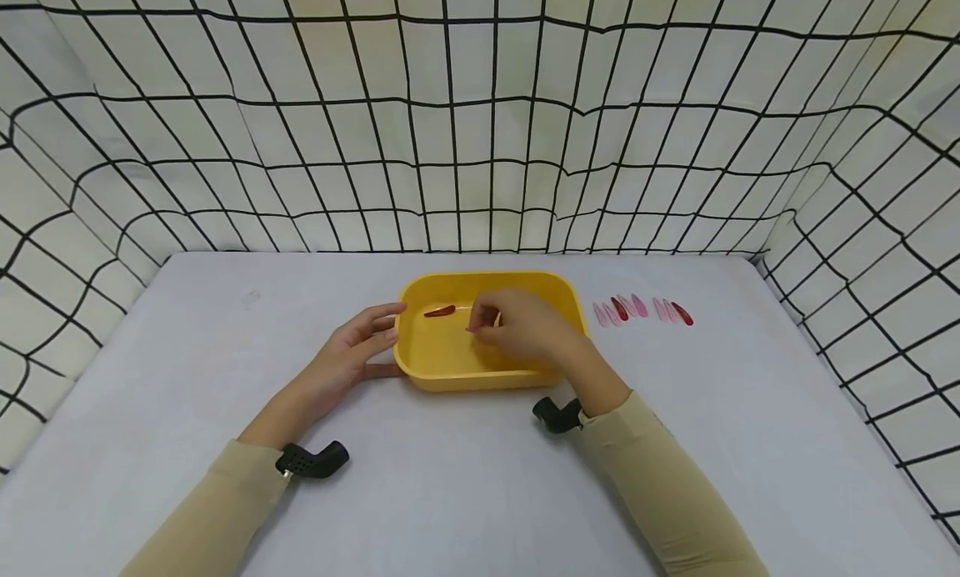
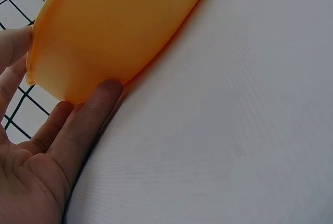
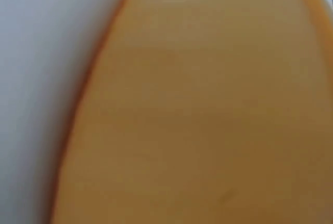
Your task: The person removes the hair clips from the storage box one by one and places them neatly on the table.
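Observation:
A yellow plastic tray [image 1: 450, 383] sits on the white table. My left hand [image 1: 348, 352] rests at its left end, fingers nearly straight against the rim and outer wall; the left wrist view shows this hand [image 2: 62, 146] touching the orange-looking wall [image 2: 125, 26]. Over the tray's inside, my right hand [image 1: 521, 323] pinches a small pink-purple hair clip [image 1: 471, 329], mostly hidden by the fingers. A dark red hair clip [image 1: 439, 311] lies on the tray floor to the left. In the right wrist view only the tray's wall [image 3: 192, 89] shows, blurred.
To the right of the tray, several pink and red hair clips [image 1: 637, 305] lie side by side in a row on the table [image 1: 750, 410]. A black wire grid [image 1: 491, 102] over white cloth borders the table at the back and sides.

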Available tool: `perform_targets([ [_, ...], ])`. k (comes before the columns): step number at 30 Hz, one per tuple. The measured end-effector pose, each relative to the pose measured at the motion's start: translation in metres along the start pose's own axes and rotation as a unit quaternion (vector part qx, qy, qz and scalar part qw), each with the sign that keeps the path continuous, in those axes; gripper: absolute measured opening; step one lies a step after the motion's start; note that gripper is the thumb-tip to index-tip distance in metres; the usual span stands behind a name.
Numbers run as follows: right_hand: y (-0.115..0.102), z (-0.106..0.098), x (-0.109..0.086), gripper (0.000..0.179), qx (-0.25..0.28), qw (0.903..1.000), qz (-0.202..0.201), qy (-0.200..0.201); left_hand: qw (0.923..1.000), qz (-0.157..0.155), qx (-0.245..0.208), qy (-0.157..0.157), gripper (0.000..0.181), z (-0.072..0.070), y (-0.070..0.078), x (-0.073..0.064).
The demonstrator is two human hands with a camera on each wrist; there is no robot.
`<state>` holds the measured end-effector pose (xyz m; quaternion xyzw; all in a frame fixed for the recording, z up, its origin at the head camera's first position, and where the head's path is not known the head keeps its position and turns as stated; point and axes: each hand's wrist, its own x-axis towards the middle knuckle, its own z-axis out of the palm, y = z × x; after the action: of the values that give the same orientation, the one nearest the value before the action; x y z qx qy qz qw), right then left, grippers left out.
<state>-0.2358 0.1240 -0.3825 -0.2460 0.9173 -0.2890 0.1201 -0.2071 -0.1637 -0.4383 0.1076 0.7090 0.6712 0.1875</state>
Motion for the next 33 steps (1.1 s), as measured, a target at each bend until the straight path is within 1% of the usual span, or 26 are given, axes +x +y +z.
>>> perform_targets([
  [5,0.001,-0.01,-0.001,0.003,0.058,0.9981,-0.003,0.02,1.0,-0.001,0.003,0.004,0.055,-0.001,0.0,-0.002],
  [9,0.002,-0.015,-0.002,0.002,0.095,0.995,0.005,0.029,1.0,-0.002,0.005,0.007,0.054,-0.001,0.0,-0.002],
  [13,0.004,-0.016,-0.002,0.008,0.104,0.9938,0.007,0.037,1.0,0.001,0.005,0.005,0.053,-0.001,0.001,-0.002],
  [15,0.004,-0.015,-0.002,0.011,0.106,0.9936,0.002,0.039,1.0,0.002,0.004,0.004,0.053,-0.001,0.001,-0.002],
  [16,0.005,-0.015,-0.002,0.012,0.117,0.9925,-0.003,0.037,1.0,0.002,0.004,0.003,0.053,-0.001,0.001,-0.002],
  [19,0.005,-0.013,-0.002,0.012,0.169,0.9849,-0.023,0.026,1.0,0.003,0.004,0.001,0.053,0.0,0.0,-0.001],
  [21,0.005,-0.012,-0.003,0.011,0.205,0.9779,-0.038,0.019,1.0,0.003,0.003,0.001,0.053,-0.001,-0.001,-0.001],
  [23,0.006,-0.011,-0.002,0.009,0.228,0.9718,-0.054,0.022,1.0,0.003,0.002,0.002,0.053,0.0,-0.001,-0.001],
  [28,0.007,-0.012,-0.002,0.013,0.239,0.9653,-0.086,0.062,1.0,0.005,0.0,0.002,0.053,0.0,-0.001,-0.001],
  [30,0.007,-0.013,-0.002,0.016,0.23,0.9657,-0.085,0.085,1.0,0.004,-0.001,0.002,0.053,0.0,-0.001,-0.001],
  [33,0.006,-0.014,-0.003,0.021,0.214,0.9667,-0.064,0.126,1.0,0.001,0.002,0.004,0.052,0.0,-0.002,-0.001],
])
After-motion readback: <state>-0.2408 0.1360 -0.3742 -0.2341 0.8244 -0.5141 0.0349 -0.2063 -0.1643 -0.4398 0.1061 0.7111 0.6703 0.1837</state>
